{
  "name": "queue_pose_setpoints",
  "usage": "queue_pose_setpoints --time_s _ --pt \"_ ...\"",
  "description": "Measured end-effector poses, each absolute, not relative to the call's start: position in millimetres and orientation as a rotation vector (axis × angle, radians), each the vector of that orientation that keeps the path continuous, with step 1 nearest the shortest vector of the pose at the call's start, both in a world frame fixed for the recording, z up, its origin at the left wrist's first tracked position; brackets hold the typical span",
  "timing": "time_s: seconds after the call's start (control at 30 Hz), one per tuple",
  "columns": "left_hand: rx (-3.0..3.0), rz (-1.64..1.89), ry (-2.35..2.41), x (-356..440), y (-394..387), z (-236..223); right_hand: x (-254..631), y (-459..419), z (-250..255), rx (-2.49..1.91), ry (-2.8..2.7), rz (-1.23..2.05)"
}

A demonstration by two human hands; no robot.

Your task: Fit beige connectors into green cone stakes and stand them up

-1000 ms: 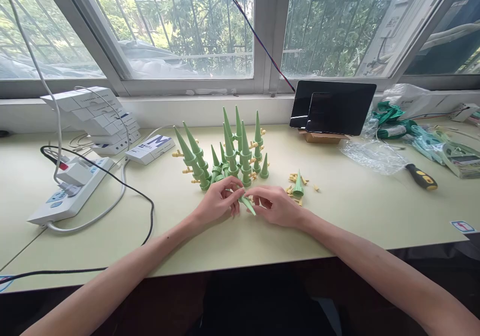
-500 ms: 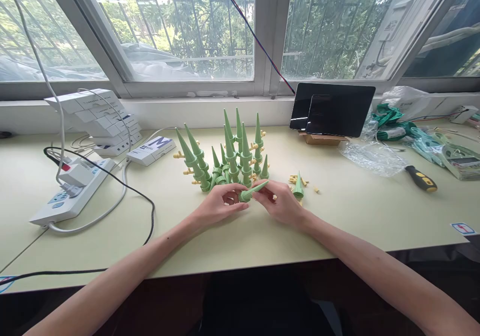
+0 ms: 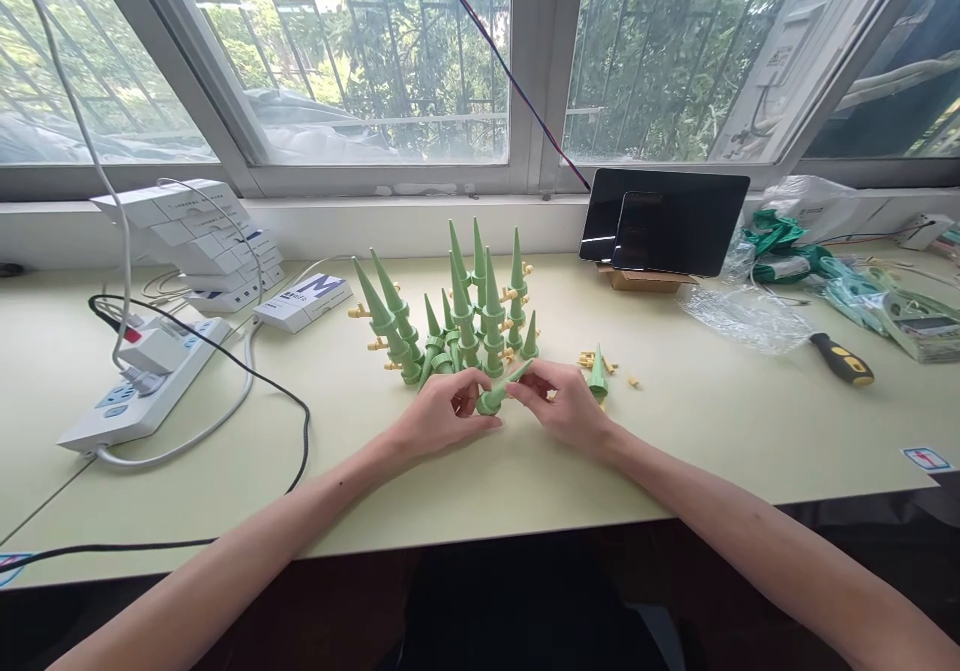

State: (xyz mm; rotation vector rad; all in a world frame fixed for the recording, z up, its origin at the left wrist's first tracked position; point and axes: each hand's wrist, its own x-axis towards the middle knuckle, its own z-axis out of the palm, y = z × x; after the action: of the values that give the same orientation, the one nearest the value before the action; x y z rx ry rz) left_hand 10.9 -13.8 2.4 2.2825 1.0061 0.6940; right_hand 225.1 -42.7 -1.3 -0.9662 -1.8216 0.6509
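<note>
Green, tapering, round-based cone (image 3: 491,400) slants between left hand (image 3: 448,412) and right hand (image 3: 562,407).

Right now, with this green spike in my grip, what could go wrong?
Your left hand is close to the standing green spikes, so a slip might topple some. Your right hand is beside loose yellow pieces and could scatter them. The black cable disappears behind your left forearm and might snag.

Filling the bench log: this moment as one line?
held: green conical spike, tilted | left hand: base end | right hand: tip end
</note>
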Motion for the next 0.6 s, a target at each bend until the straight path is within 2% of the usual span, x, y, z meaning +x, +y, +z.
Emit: queue_pose_setpoints --time_s 0.33,0.6 --pt "2.423 0.658 0.912 10 -14 2 226 -46 4 -0.991 -1.778 0.666" --pt "2.463 0.751 0.934 7 -10 -2 237 -42 6 -1.021 -1.73 0.545"
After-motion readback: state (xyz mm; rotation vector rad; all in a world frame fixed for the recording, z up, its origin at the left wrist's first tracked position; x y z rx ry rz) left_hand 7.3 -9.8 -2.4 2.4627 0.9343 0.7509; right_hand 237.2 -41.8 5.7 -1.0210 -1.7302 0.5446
